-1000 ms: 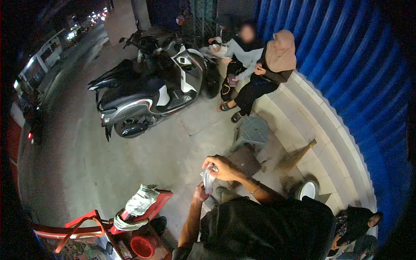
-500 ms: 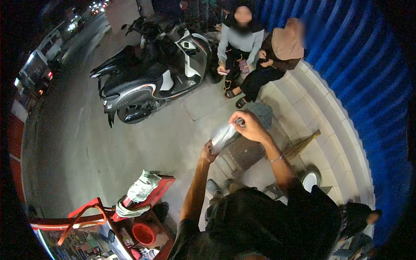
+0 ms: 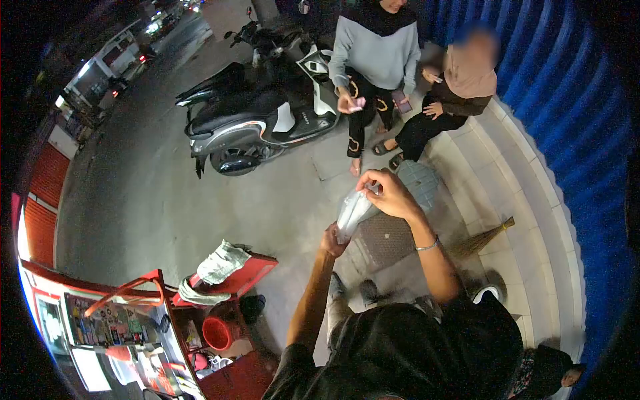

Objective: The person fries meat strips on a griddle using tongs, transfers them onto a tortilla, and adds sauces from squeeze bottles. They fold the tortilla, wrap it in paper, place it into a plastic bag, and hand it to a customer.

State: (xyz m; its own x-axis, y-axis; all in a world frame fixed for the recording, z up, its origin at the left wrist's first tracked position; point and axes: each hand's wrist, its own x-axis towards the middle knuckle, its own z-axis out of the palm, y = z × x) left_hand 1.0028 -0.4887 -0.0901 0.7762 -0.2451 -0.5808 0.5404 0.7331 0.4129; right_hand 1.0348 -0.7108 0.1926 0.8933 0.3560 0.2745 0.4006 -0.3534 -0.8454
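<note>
I hold a clear plastic bag (image 3: 351, 212) stretched between both hands, out in front of me over the pavement. My right hand (image 3: 385, 192) pinches its upper end, with a thin bracelet on that wrist. My left hand (image 3: 332, 241) grips its lower end. What is inside the bag cannot be made out.
Two people (image 3: 377, 60) are close ahead by a blue corrugated wall (image 3: 560, 100); one stands, one sits on the tiled step. A parked scooter (image 3: 267, 120) stands left of them. A red cart (image 3: 167, 313) with cloths and a red bucket is at lower left. A broom (image 3: 483, 239) lies right.
The view has swung so the cart shows more and the people appear nearer. One person, seated earlier, now stands. My hands rose from near my body and stretched the bag out.
</note>
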